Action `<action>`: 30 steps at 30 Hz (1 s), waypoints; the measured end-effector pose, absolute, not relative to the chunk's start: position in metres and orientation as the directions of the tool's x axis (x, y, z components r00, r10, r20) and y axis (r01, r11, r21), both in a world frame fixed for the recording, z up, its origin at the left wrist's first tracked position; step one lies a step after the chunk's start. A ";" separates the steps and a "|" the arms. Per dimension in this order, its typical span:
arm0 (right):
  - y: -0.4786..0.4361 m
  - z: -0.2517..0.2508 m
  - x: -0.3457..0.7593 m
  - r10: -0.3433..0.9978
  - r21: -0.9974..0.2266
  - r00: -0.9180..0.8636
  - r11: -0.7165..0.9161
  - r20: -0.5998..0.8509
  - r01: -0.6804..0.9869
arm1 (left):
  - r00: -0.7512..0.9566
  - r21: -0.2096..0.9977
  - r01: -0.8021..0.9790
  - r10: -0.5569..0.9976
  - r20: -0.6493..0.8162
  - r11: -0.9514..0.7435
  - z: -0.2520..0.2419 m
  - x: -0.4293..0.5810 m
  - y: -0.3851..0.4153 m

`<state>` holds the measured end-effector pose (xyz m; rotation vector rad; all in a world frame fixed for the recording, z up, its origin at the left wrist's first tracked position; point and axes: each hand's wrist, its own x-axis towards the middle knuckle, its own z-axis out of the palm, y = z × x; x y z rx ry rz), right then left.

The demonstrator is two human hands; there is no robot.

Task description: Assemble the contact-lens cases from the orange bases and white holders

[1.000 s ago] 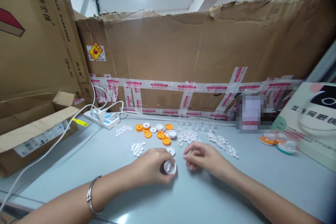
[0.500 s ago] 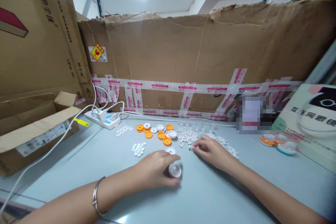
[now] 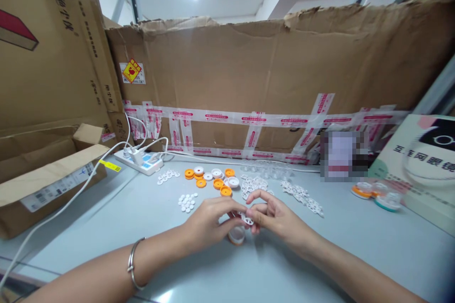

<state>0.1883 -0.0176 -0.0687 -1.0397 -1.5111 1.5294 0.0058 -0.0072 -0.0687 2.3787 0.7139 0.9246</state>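
My left hand (image 3: 210,222), with a silver bangle on the wrist, and my right hand (image 3: 273,217) meet above the table. Between their fingertips is a small white plastic piece with cut-out holes (image 3: 247,219), which both hands pinch. Directly below it stands a clear round cup (image 3: 236,235) with an orange edge at its bottom, partly covered by my left fingers. Behind my hands lies a pile of similar white cut-out pieces (image 3: 254,184). Orange rings (image 3: 225,191) and white rings (image 3: 233,182) are scattered to its left.
Small white discs (image 3: 186,202) and white parts (image 3: 168,176) lie at left. More cut-out pieces (image 3: 302,195) and clear cups (image 3: 266,169) sit farther back. Assembled cups (image 3: 388,201) stand at right. A power strip (image 3: 142,163) and an open carton (image 3: 46,175) occupy the left side.
My right hand has come left from the pile with a white cut-out piece. My left hand has moved off the clear cup's side and now also pinches that piece above it.
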 end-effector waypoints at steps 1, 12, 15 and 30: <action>-0.018 -0.068 0.188 0.910 -0.999 -0.410 -0.047 -0.054 0.028 | 0.620 0.619 0.274 0.628 0.471 -0.736 -0.068 0.006 -0.008; 0.026 -0.095 0.213 0.879 -0.601 -0.332 0.477 0.343 0.641 | 0.457 0.734 0.309 0.771 0.443 -0.604 -0.068 0.000 0.008; 0.030 -0.101 0.208 0.855 -0.525 -0.391 0.518 0.340 0.675 | 0.459 0.725 0.324 0.771 0.441 -0.608 -0.067 -0.001 0.008; 0.030 -0.105 0.213 0.896 -0.623 -0.299 0.443 0.328 0.645 | 0.469 0.719 0.312 0.759 0.451 -0.621 -0.066 -0.002 0.009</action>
